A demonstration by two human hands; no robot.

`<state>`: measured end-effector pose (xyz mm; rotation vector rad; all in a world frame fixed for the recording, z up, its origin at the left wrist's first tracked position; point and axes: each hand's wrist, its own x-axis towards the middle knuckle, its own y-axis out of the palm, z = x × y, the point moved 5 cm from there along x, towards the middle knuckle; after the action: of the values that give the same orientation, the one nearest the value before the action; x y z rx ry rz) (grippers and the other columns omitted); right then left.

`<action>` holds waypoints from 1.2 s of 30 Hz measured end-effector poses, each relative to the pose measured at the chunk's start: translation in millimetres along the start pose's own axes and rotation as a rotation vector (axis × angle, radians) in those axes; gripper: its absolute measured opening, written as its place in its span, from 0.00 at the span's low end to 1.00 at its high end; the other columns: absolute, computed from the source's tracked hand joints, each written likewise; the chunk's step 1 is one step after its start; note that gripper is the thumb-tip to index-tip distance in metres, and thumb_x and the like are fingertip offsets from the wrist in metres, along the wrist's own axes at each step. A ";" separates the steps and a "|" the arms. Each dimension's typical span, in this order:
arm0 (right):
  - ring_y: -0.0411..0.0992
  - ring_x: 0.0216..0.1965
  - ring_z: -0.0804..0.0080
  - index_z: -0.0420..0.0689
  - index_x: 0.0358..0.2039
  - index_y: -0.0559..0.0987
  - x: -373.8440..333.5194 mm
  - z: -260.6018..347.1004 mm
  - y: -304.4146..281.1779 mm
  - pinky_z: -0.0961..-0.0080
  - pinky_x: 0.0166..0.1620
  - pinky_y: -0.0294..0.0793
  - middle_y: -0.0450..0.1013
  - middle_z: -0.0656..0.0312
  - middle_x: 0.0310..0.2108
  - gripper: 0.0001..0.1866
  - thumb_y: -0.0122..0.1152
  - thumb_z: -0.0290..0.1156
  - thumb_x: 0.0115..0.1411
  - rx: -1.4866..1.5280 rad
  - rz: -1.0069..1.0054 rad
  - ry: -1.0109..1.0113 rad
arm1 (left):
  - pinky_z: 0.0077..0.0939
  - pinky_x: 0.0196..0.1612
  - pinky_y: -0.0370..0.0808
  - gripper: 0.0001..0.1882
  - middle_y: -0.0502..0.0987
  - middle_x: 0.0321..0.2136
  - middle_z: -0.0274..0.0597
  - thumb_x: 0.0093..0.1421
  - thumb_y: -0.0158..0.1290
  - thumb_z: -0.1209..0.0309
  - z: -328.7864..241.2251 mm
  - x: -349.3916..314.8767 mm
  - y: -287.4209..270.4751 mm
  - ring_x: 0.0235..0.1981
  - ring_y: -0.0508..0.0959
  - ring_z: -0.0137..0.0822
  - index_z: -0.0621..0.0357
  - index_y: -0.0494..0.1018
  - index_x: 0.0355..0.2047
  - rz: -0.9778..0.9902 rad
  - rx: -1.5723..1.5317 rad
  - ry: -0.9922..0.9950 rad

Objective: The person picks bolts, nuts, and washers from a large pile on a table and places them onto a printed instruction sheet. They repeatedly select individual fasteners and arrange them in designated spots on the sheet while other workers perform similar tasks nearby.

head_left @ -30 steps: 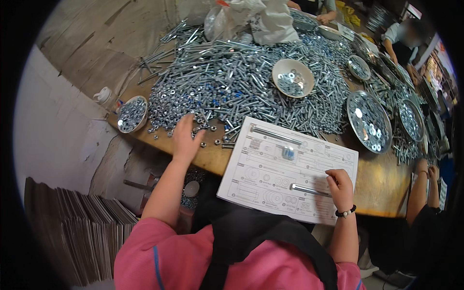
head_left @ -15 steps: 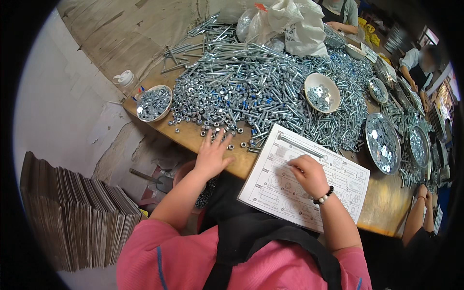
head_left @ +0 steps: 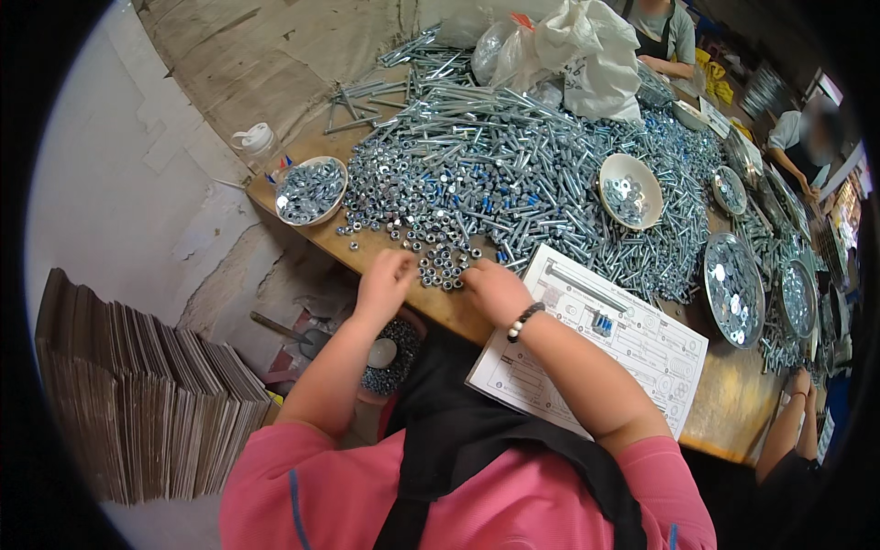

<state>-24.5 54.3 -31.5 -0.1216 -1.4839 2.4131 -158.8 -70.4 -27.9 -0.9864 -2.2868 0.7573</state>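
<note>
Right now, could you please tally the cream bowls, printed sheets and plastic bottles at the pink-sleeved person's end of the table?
Cream bowls: 2
Printed sheet: 1
Plastic bottle: 1
Total: 4

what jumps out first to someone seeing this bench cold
The huge heap of silvery bolts and nuts covering the wooden table grabs the eye first. At its near edge, the left hand and right hand close around a small cluster of nuts. A printed sheet with diagrams lies to the right, under the right forearm.
</note>
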 end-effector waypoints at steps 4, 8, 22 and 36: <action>0.69 0.36 0.56 0.44 0.31 0.73 7.8 11.1 15.4 0.65 0.38 0.70 0.68 0.55 0.32 0.09 0.56 0.27 0.47 -0.057 -0.004 0.028 | 0.35 0.39 0.68 0.15 0.70 0.32 0.41 0.46 0.58 0.70 -16.9 -14.4 18.0 0.37 0.71 0.43 0.53 0.72 0.36 0.104 0.186 0.153; 0.70 0.35 0.56 0.44 0.30 0.72 11.7 5.2 25.0 0.64 0.37 0.71 0.69 0.55 0.31 0.08 0.56 0.27 0.47 -0.082 -0.017 0.000 | 0.34 0.39 0.68 0.15 0.70 0.30 0.39 0.44 0.59 0.71 -18.7 -10.8 29.0 0.37 0.71 0.42 0.53 0.73 0.35 0.127 0.261 0.144; 0.70 0.36 0.57 0.44 0.32 0.73 2.0 17.8 14.6 0.66 0.36 0.72 0.68 0.53 0.33 0.07 0.50 0.29 0.52 -0.091 0.091 -0.021 | 0.38 0.36 0.69 0.14 0.70 0.27 0.43 0.47 0.57 0.67 -11.4 -8.2 23.0 0.33 0.72 0.46 0.55 0.71 0.35 0.026 0.213 0.016; 0.69 0.32 0.58 0.47 0.34 0.74 -32.6 5.7 -44.7 0.67 0.34 0.70 0.68 0.57 0.30 0.10 0.57 0.30 0.49 0.099 -0.108 -0.004 | 0.36 0.37 0.69 0.13 0.71 0.30 0.42 0.48 0.55 0.71 -16.8 -13.0 29.4 0.34 0.72 0.46 0.54 0.71 0.36 0.111 0.322 0.167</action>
<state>14.6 58.3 7.8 -0.0149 -1.3343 2.3952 -126.3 -58.7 -39.0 -0.9891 -1.9066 1.0121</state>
